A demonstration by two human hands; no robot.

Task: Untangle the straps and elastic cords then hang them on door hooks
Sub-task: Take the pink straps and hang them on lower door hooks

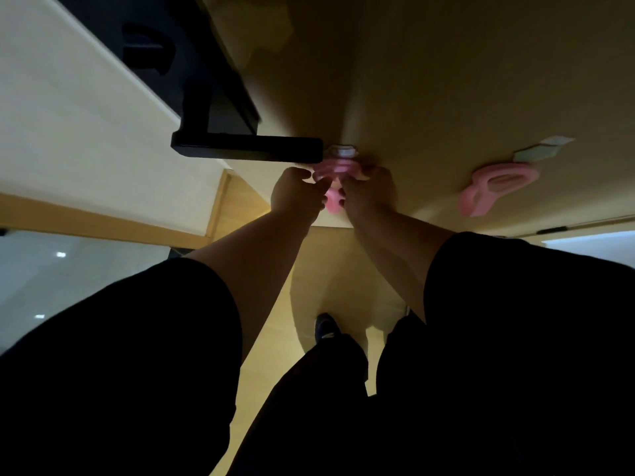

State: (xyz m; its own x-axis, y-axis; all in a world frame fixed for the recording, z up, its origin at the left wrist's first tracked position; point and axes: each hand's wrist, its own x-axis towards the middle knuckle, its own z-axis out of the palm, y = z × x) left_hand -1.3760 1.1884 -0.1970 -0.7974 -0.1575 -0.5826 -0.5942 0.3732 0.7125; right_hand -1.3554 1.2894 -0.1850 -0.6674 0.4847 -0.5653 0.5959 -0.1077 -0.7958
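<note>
A pink elastic band hangs at a small pale hook stuck on the tan door. My left hand pinches the band's left side and my right hand grips its right side; a loop of it droops between them. A second pink band hangs from another pale hook further right on the door, apart from both hands. The scene is dim and my fingertips are partly hidden by the band.
A black door handle juts out just left of and above my left hand. The door frame and pale wall lie to the left. My dark shoe stands on the wood floor below.
</note>
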